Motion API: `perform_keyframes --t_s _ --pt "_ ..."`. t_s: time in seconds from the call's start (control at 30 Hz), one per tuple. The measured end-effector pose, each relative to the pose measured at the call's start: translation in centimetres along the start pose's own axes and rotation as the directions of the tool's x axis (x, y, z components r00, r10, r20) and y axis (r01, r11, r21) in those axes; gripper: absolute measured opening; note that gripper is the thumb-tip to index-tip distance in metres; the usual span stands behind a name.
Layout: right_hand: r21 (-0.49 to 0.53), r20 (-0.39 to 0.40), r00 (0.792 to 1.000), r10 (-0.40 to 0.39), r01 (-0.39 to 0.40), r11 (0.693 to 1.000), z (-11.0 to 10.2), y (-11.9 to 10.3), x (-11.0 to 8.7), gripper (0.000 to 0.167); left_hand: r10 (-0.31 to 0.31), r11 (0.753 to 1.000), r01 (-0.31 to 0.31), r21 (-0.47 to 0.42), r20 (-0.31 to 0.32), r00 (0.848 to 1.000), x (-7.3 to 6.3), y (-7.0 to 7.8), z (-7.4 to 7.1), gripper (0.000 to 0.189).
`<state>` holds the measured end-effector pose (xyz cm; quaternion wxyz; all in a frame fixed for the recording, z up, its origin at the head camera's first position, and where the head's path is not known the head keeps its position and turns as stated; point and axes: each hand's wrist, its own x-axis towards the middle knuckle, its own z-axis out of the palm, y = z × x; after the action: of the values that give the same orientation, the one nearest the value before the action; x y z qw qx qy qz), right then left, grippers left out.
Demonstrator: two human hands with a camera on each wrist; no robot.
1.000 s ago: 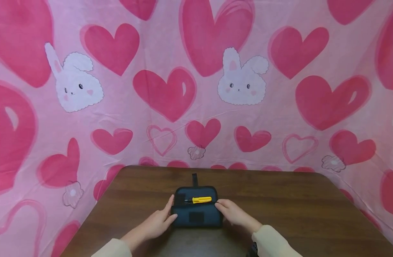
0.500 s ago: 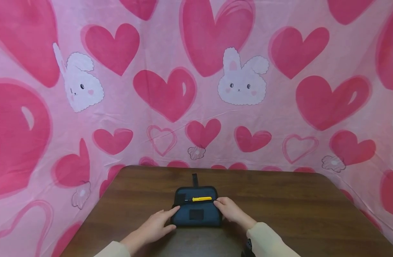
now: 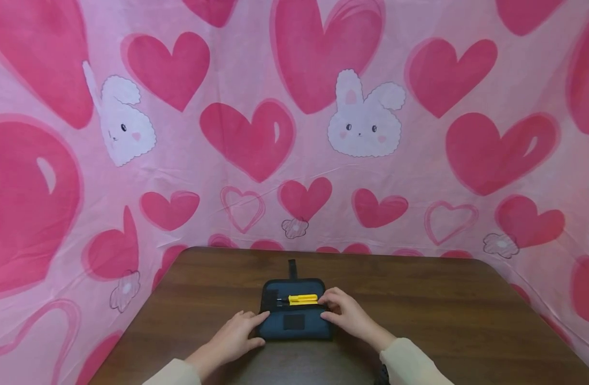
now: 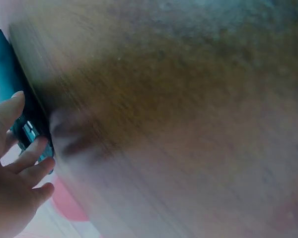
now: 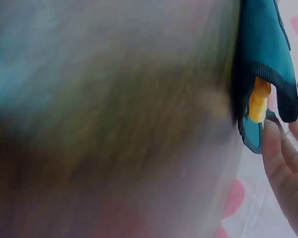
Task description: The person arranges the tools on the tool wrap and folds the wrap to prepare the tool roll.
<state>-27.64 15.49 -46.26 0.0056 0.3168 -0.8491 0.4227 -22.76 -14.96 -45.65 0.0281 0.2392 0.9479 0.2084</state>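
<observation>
A dark blue pouch (image 3: 270, 329) with black trim lies unfolded on the table, its flap (image 3: 299, 286) spread toward the back wall. Across its middle lie yellow handles (image 3: 301, 297) with thin dark shafts pointing left, like screwdrivers; their exact number is hard to tell. My left hand (image 3: 231, 337) rests at the pouch's left side, forefinger on the edge and thumb near the front corner. At the right side my right hand (image 3: 349, 315) has its fingertips by the handle ends and its thumb at the pouch's edge. In the right wrist view a yellow handle (image 5: 259, 101) sticks out beside the fingers.
The brown wooden table (image 3: 443, 305) extends around the pouch. A black strap (image 3: 292, 268) reaches from the flap toward the far edge. Behind hangs a pink cloth (image 3: 255, 69) printed with hearts and rabbits.
My right fingers have lifted from the pouch's edge and spread toward the yellow handle ends. My left forefinger has come from the outer side onto the pouch's edge. The yellow area shows wider than half a second ago.
</observation>
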Motion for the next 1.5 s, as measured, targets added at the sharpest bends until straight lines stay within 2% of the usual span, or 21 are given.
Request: perform_keyframes --t_s 0.13,0.27,0.5,0.73,0.97,1.1,1.23,1.33,1.43,1.5 --pt "-0.095 0.066 0.995 -0.068 0.074 0.993 -0.4 -0.3 -0.8 0.027 0.045 0.999 -0.044 0.020 -0.034 0.998 -0.1 -0.1 0.0 0.058" --pt "-0.192 0.144 0.987 -0.077 0.104 0.976 -0.7 -0.7 -1.2 0.038 0.091 0.994 -0.088 0.067 -0.056 0.994 0.0 -0.2 0.0 0.059" --pt "-0.141 0.236 0.971 0.037 -0.004 0.990 -1.0 -0.5 -1.3 0.055 0.045 0.996 -0.045 0.076 0.005 0.999 0.3 -0.2 0.0 0.060" --pt "-0.173 0.278 0.960 0.029 0.020 0.985 -0.9 -0.1 -1.2 0.059 0.033 0.998 -0.034 0.056 0.023 0.999 0.6 -0.2 0.0 0.056" --pt "-0.256 0.282 0.956 0.074 0.000 0.967 -0.7 -0.3 -1.1 0.067 0.095 0.994 -0.091 0.065 -0.050 0.994 0.5 -0.1 0.0 0.042" --pt "-0.280 0.274 0.959 0.073 0.007 0.960 -0.7 -0.4 -1.2 0.071 0.078 0.997 -0.078 0.016 -0.041 0.996 0.5 0.0 -0.3 0.033" --pt "-0.228 0.259 0.962 0.084 -0.023 0.973 -0.9 -0.4 -1.0 0.064 0.053 0.997 -0.052 -0.051 0.021 0.998 0.8 -0.4 -0.7 0.030" --pt "-0.127 0.245 0.966 0.085 -0.055 0.990 -1.1 -0.2 -0.7 0.056 0.045 0.990 -0.034 -0.138 0.074 0.996 1.1 -0.9 -1.2 0.029" --pt "-0.022 0.228 0.971 0.079 -0.076 0.997 -1.4 0.0 -0.3 0.048 0.041 0.972 -0.017 -0.235 0.098 0.994 1.5 -1.2 -1.7 0.029" --pt "0.036 0.209 0.974 0.083 -0.093 0.995 -1.7 0.2 0.0 0.042 0.032 0.955 -0.003 -0.296 0.093 0.995 1.7 -1.3 -2.0 0.029"
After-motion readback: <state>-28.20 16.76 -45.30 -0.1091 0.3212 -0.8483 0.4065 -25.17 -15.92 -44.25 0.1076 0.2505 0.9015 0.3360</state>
